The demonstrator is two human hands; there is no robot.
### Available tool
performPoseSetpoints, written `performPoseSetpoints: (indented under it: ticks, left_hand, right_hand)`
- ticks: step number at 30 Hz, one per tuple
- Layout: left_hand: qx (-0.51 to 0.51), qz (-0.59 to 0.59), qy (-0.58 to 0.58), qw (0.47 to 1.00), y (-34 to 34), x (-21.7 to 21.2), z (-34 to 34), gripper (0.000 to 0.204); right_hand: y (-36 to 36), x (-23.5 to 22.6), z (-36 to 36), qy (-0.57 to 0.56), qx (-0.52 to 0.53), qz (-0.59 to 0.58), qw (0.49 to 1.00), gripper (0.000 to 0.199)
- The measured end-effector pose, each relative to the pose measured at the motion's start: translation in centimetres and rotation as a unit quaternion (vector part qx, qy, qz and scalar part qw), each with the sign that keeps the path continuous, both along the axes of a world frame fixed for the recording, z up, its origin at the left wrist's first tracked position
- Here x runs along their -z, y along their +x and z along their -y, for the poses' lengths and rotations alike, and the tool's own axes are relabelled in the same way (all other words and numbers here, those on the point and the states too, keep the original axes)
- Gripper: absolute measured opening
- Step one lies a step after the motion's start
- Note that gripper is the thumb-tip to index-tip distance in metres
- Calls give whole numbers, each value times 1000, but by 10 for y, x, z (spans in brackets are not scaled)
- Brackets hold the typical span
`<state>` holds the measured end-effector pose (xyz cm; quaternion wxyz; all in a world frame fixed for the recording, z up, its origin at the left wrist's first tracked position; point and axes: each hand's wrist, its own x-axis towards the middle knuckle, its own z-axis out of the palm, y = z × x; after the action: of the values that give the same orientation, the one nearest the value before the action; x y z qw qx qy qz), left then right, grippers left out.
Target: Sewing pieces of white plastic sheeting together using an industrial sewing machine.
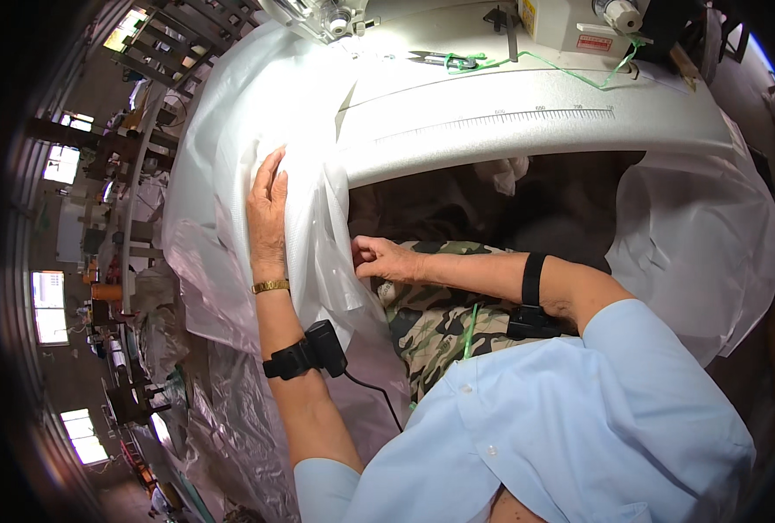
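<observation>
A translucent white plastic sheet (222, 113) with a fine woven-looking texture drapes over the left end of the sewing machine table (457, 148) and hangs down in folds. My left hand (268, 213) lies on this sheet, its fingers stretched out and pointing toward the machine. Lower and to the right, my right hand (389, 261) is at the sheet's hanging right edge. Its fingers are curled, and the edge appears pinched between them, though the fingertips are partly hidden. The sewing machine's lit needle area (339, 22) is beyond my left hand.
Thread snips (444, 59) and green thread (571, 77) rest on the machine bed, above a printed scale (536, 113) along its front. More white sheeting (693, 244) hangs at the right. Camouflage cloth (440, 331) covers my lap. Clear plastic (239, 418) lies lower left.
</observation>
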<state>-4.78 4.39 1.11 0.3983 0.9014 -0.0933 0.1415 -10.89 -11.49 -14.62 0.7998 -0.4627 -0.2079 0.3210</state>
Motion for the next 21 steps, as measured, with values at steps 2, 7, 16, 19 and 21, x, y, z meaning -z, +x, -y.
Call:
performPoseSetpoints:
  ticks: [2, 7, 16, 19, 21]
  left_hand:
    - [12, 10, -9, 1000, 1, 0, 0, 35]
    - [21, 17, -11, 1000, 4, 0, 1, 35]
    - [6, -41, -131, 991, 0, 7, -16, 37]
    - [42, -22, -134, 990, 0, 8, -6, 43]
    - [61, -31, -138, 988, -14, 2, -6, 45]
  right_hand:
    - [-1, 4, 7, -78, -52, 73, 993, 31]
    - [-3, 14, 19, -181, -19, 289, 940, 42]
    - [-42, -186, 179, 18, -35, 281, 959, 35]
    - [-38, -103, 238, -252, 25, 200, 947, 32]
    - [-36, -60, 258, -370, 39, 250, 894, 33]
